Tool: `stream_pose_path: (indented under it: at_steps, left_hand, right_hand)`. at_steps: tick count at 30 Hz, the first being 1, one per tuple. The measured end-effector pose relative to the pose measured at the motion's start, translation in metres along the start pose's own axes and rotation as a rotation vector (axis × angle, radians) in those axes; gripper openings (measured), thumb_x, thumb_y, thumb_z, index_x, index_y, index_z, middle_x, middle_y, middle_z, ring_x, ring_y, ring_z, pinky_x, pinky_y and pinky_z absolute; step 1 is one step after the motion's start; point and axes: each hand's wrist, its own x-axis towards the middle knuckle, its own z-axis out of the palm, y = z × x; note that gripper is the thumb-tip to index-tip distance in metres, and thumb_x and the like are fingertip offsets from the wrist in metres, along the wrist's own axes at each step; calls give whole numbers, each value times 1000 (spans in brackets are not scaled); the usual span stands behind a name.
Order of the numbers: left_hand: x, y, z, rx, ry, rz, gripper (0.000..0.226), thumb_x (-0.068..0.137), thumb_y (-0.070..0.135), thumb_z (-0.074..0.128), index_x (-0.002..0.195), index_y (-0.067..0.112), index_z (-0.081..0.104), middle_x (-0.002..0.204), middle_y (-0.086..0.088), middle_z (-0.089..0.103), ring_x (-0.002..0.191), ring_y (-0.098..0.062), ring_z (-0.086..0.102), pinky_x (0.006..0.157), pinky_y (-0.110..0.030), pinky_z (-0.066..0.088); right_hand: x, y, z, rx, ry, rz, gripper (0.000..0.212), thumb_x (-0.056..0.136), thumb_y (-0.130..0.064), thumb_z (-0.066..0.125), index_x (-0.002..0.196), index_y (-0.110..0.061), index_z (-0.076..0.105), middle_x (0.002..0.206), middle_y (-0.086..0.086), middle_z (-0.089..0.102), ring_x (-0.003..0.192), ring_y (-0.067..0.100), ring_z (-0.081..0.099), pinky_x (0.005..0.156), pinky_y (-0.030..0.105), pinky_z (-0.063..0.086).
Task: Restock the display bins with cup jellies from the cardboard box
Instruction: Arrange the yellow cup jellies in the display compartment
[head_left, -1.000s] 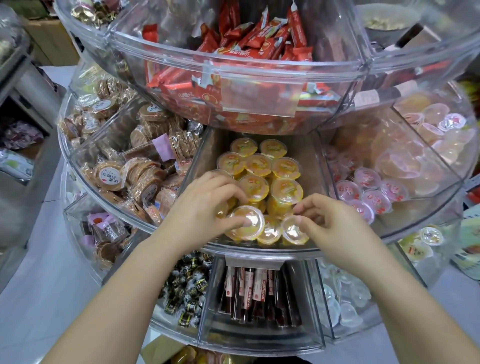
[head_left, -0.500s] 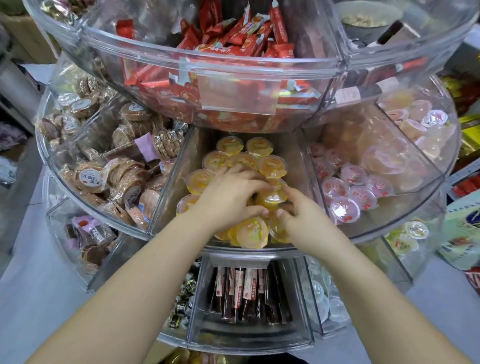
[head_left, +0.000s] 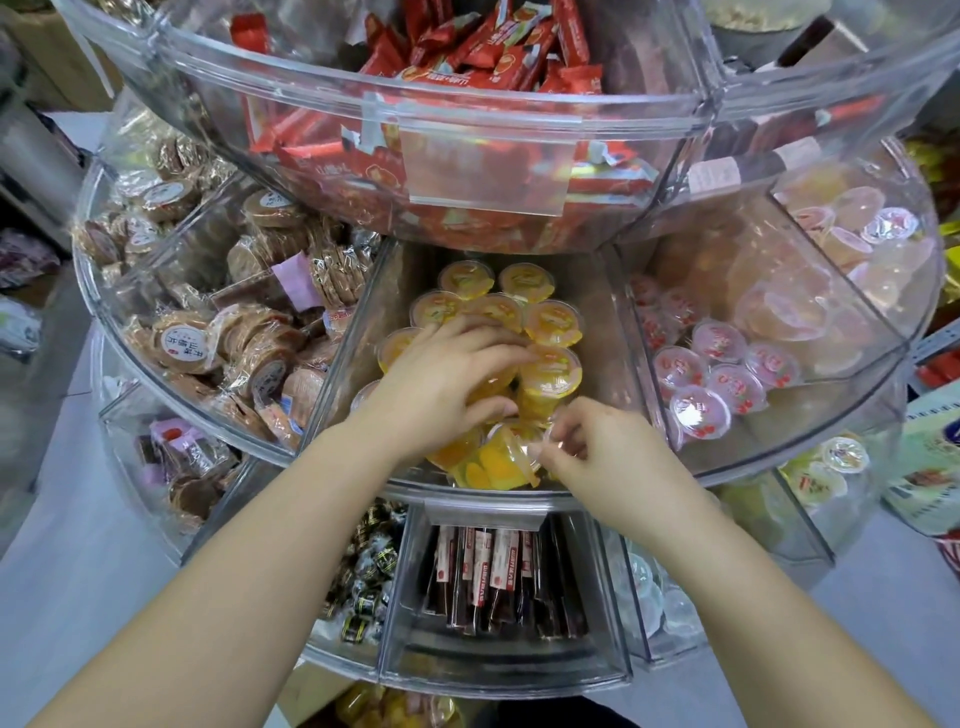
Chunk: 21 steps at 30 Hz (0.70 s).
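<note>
Hands together in middle-tier bin of yellow cup jellies. Left hand curls over upright cups, foil lids up. Right hand pinches tipped cup at bin front, lying on its side, axis roughly left-right.

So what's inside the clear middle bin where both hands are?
The clear middle bin holds yellow cup jellies, mostly lid-up, one tipped at the front. The left hand and right hand cover several; lower layers are hidden.

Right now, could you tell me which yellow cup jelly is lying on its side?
The front one, against the bin's front wall between both hands; the others sit lid-up.
</note>
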Motion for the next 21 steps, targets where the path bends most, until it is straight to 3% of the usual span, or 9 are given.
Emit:
stream_pose_path:
  at_steps: [2, 5, 7, 9, 12, 14, 18, 21]
  left_hand:
    - [-7, -2, -7, -1, 99, -7, 36, 79, 27, 71, 114, 20, 64, 117, 0, 64, 112, -29, 52, 90, -48, 43]
    - [-22, -6, -12, 12, 158, 2, 21, 75, 28, 75, 93, 17, 72, 94, -3, 69, 90, -31, 57, 76, -45, 48]
    - [-30, -5, -13, 48, 96, 34, 22, 73, 40, 74, 85, 22, 73, 87, 1, 68, 86, -27, 55, 74, -37, 44]
    - [-33, -2, -13, 97, -23, 36, 31, 71, 53, 69, 90, 28, 72, 92, 7, 67, 91, -20, 51, 74, -31, 32]
    - [-31, 0, -8, 160, -128, 6, 45, 69, 62, 63, 104, 35, 67, 105, 16, 62, 99, -12, 42, 71, -25, 16]
    - [-29, 1, -5, 206, -158, 9, 48, 70, 64, 61, 109, 37, 64, 108, 18, 61, 101, -10, 40, 70, -25, 14]
    - [-31, 3, -6, 115, -77, -31, 36, 76, 51, 65, 107, 34, 65, 103, 14, 64, 98, -13, 45, 74, -25, 21]
    - [-40, 1, -11, -120, 15, -144, 22, 82, 31, 67, 103, 26, 68, 97, 9, 68, 92, -12, 55, 81, -25, 40]
  right_hand:
    - [7, -1, 2, -71, -114, 42, 37, 83, -48, 58, 103, -17, 59, 96, 2, 65, 92, 22, 59, 72, 31, 45]
    - [17, -3, 3, -70, -234, 72, 51, 82, -55, 56, 115, -16, 58, 104, 3, 64, 97, 22, 59, 75, 31, 45]
    - [23, -4, 3, -70, -376, 63, 53, 81, -56, 58, 118, -19, 57, 108, 2, 62, 100, 21, 57, 76, 29, 44]
    - [26, -7, 3, -85, -471, 44, 54, 78, -56, 61, 120, -22, 56, 109, 0, 60, 101, 20, 57, 77, 28, 44]
    - [29, -7, 5, -43, -476, 25, 40, 73, -53, 68, 105, -32, 59, 81, -15, 54, 79, 11, 53, 61, 20, 39]
    - [30, -7, 5, -9, -452, 39, 47, 67, -52, 71, 107, -32, 57, 73, -16, 47, 68, 4, 47, 56, 20, 35]
    - [30, -1, 6, 48, -365, 76, 53, 53, -58, 71, 90, -27, 50, 84, -13, 53, 76, 10, 52, 68, 29, 45]
    - [28, -1, 5, 90, -378, 92, 57, 56, -55, 75, 94, -22, 48, 86, -10, 52, 74, 7, 50, 65, 28, 43]
